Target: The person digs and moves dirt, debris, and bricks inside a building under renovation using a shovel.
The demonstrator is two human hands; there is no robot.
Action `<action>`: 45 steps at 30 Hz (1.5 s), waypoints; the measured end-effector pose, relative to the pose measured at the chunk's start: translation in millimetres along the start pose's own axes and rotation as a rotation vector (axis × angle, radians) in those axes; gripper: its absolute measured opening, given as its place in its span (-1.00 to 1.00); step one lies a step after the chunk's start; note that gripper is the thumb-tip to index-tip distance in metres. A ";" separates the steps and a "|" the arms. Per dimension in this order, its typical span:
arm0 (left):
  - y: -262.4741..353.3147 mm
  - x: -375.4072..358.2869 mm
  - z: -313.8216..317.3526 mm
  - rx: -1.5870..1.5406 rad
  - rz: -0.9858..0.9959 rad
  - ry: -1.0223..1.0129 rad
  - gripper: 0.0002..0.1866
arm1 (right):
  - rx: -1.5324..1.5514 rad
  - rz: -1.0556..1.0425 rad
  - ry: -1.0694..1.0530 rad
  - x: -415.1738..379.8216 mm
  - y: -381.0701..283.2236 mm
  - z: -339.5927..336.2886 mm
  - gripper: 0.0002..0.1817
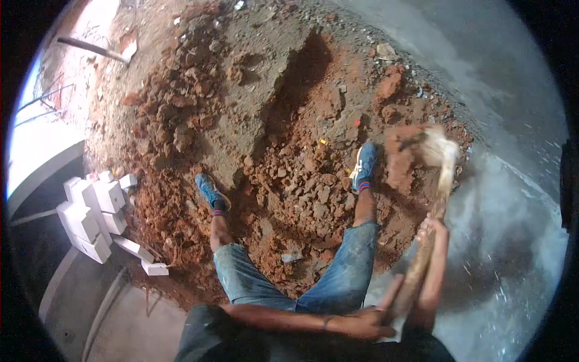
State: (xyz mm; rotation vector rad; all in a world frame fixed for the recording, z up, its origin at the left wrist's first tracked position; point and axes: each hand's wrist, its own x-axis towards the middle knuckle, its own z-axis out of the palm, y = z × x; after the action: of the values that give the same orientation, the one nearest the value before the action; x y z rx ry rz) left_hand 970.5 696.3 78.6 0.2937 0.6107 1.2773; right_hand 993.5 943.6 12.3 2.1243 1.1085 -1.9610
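A hoe [445, 181] with a long pale wooden handle slants up the right side of the view. Its soil-coated blade [405, 158] is smeared by motion beside my right shoe, over the reddish earth. Partway along the handle, my right hand [433, 229] is closed round the wood. My left hand [369, 321] reaches across from the left and grips the handle's lower end near my body, its thumb lying along the wood. Loose clods of earth [307, 175] lie between my two blue shoes.
White blocks [90, 211] are stacked at the left by a wall. A dark trench [295, 78] cuts into the dirt ahead. Wet-looking grey floor [494, 241] borders the soil on the right. A dark bar [90, 48] juts out at the upper left.
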 end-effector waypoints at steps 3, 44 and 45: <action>-59.9 4.0 -72.9 1.108 -0.334 0.382 -0.15 | 0.313 -0.108 0.238 75.6 71.0 -5.0 -0.80; -129.0 434.4 -405.9 1.623 -0.625 0.484 -0.72 | 0.524 0.028 0.178 586.6 75.1 -94.3 -0.64; -125.9 423.6 -390.2 1.528 -0.727 0.424 -0.71 | 0.572 0.037 0.163 568.2 76.0 -97.5 -0.65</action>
State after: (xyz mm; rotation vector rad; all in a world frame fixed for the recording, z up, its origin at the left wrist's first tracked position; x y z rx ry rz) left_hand 914.6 1015.3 -414.0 0.9354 1.8031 -0.0619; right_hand 1083.1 1197.0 -503.3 2.5801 0.5484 -2.3331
